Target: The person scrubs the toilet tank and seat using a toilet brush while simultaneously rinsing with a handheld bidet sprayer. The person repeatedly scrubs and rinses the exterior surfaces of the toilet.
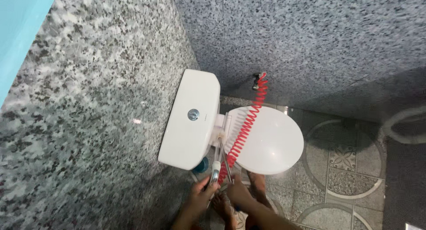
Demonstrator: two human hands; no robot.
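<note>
Red and tightly coiled, the spiral hose [246, 128] runs from a wall valve [256, 81] down across the closed white toilet lid [273, 143] to a chrome-headed sprayer [214, 174] near the bottom of the view. The sprayer sits just beside the white cistern [188, 119] — its shiny nozzle points up toward the seat hinge. The left hand [202, 195] is curled around the sprayer's handle. The right hand [239, 193] lies close beside it at the hose's lower end — whether its fingers are closed on the hose cannot be told. Grey speckled granite walls [88, 101] surround the toilet; patterned tiles [344, 168] cover the floor.
</note>
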